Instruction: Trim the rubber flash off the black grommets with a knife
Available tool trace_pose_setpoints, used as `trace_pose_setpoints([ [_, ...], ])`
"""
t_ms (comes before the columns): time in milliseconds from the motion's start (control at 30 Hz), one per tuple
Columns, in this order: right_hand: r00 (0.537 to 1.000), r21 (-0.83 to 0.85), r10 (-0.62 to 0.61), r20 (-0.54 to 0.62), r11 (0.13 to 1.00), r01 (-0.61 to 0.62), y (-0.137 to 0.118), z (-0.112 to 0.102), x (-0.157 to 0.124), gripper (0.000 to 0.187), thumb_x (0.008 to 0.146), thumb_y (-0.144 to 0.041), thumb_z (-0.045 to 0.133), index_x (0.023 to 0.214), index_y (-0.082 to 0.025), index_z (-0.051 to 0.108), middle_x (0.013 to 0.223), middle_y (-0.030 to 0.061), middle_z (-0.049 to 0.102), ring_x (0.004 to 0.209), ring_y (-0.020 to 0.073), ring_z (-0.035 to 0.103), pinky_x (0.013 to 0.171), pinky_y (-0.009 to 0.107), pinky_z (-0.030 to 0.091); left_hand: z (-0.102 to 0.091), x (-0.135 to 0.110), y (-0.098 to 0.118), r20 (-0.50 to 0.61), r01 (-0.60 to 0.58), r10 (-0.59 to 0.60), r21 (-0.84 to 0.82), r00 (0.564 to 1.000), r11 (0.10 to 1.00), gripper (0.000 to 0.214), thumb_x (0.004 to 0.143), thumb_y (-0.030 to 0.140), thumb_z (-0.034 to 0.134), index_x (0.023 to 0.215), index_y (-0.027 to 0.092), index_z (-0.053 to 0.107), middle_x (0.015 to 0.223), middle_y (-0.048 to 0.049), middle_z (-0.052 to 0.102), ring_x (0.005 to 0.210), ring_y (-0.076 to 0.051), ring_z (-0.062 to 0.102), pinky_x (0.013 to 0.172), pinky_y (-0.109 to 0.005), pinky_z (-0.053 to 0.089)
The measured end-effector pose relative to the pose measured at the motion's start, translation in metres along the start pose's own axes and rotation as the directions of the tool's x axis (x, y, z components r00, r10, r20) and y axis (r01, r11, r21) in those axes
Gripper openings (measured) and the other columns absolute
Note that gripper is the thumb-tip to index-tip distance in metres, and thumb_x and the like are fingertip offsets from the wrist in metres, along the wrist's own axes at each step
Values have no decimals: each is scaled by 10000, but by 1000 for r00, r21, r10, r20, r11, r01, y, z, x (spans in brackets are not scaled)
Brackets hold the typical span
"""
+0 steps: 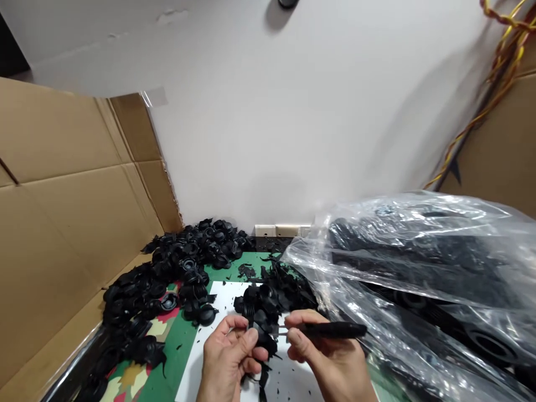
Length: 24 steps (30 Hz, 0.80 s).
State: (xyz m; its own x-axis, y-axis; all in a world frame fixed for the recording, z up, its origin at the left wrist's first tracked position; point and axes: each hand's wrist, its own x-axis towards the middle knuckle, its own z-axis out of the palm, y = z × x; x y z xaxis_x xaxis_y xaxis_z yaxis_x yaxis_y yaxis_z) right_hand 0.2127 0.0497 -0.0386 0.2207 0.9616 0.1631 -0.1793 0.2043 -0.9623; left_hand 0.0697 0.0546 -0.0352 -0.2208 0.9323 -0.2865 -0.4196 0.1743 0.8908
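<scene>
My left hand (232,357) is closed, pinching a black rubber part (263,335) over a white sheet (201,340). In my right hand (329,352) is a black-handled tool (335,329) with a thin metal tip that points left at the rubber part. Whether the tip is a blade or prongs, I cannot tell, and whether it touches the part is unclear. Just beyond my hands is a heap of black rubber pieces (285,287), with torn scraps among them. Small black scraps also lie on the sheet.
A large pile of black rubber parts (188,268) spreads over the green surface (176,340) at left. Clear plastic bags (419,268) with black parts bulge at right. Cardboard (71,223) stands at left; a white wall (285,123) rises behind, with twisted cables (481,111) at upper right.
</scene>
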Motion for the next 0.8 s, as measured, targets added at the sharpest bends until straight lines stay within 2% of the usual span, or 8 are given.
trace_pose_setpoints([
  [133,981,-83,-192,6,978,192,16,3,-1,231,719,-420,718,792,-201,697,764,41,663,520,158,603,500,285,523,3,0,-6,-1,-19,19,-4,1000,1000,471,424,322,896,705,158,555,472,28,623,367,-117,598,332,-144,395],
  [267,961,-78,-275,32,958,276,18,6,-2,154,759,-370,695,772,-217,692,729,22,646,489,136,588,528,278,524,3,0,-9,-2,-39,39,7,999,999,452,434,327,886,686,158,552,457,27,620,353,-116,581,336,-155,399],
  [367,974,-81,-226,38,970,228,13,7,-1,201,742,-411,703,746,-211,696,685,26,650,489,154,603,517,286,522,3,-1,-8,-6,-73,73,28,997,997,395,474,304,864,684,157,563,449,44,598,337,-87,538,330,-141,370],
  [533,1000,-27,-22,17,999,23,12,8,2,309,684,-482,732,745,-184,680,522,14,643,478,198,630,495,310,534,3,-3,-5,-43,-103,107,92,993,990,340,491,252,840,688,151,581,434,71,557,298,-39,463,305,-99,258],
  [600,999,-34,-41,29,999,42,16,10,0,285,705,-461,720,743,-183,668,528,12,640,476,195,632,492,302,531,3,-2,-6,-40,-105,110,96,993,990,333,496,254,834,687,151,581,442,66,564,296,-39,464,306,-102,250],
  [667,987,-100,-143,68,984,149,18,11,-2,212,764,-400,677,735,-191,654,562,8,624,458,169,616,464,275,512,1,-1,-8,-31,-104,107,94,994,990,335,503,264,830,692,151,578,452,57,576,298,-43,473,310,-106,244],
  [733,928,-226,-334,163,903,364,18,10,-3,159,833,-308,588,728,-202,643,612,18,616,461,147,599,446,251,490,0,-1,-10,-19,-92,94,82,995,992,349,497,270,832,688,156,563,452,54,579,298,-45,469,318,-112,247],
  [800,797,-352,-511,322,717,602,14,5,1,186,864,-192,489,757,-203,640,661,43,633,513,146,610,458,234,487,0,-1,-11,8,-77,76,72,997,994,344,500,265,827,667,161,545,434,63,558,290,-37,444,320,-113,240],
])
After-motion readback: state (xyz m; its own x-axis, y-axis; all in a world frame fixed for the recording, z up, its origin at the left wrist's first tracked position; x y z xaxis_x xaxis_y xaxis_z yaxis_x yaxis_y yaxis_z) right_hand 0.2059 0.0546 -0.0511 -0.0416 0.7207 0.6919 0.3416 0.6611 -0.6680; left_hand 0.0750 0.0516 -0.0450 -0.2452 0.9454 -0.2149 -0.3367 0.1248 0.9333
